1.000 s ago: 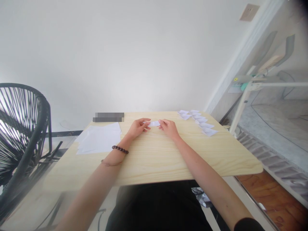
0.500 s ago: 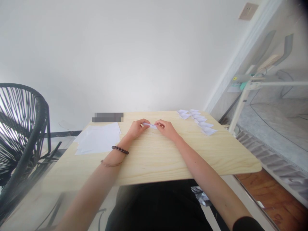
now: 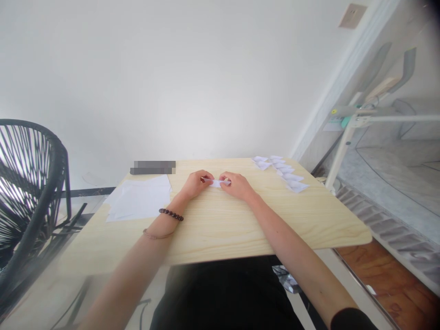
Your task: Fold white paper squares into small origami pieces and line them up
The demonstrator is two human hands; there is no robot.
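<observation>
A small folded piece of white paper is pinched between my two hands over the middle of the table. My left hand grips its left end with thumb and fingers. At the right end, my right hand holds it the same way. The fingers hide both ends of the paper. To the right lie several folded white paper pieces in two slanting rows. Flat white paper sheets are spread in a loose pile on the left.
The light wooden table stands against a white wall. A dark blurred-out object lies at its back left. A black woven chair is at the left, and a white metal frame with grey handles stands at the right.
The folded paper between my fingers has tilted, so more of its face shows. My right fingers have curled further round its end. Both hands stay in nearly the same place.
</observation>
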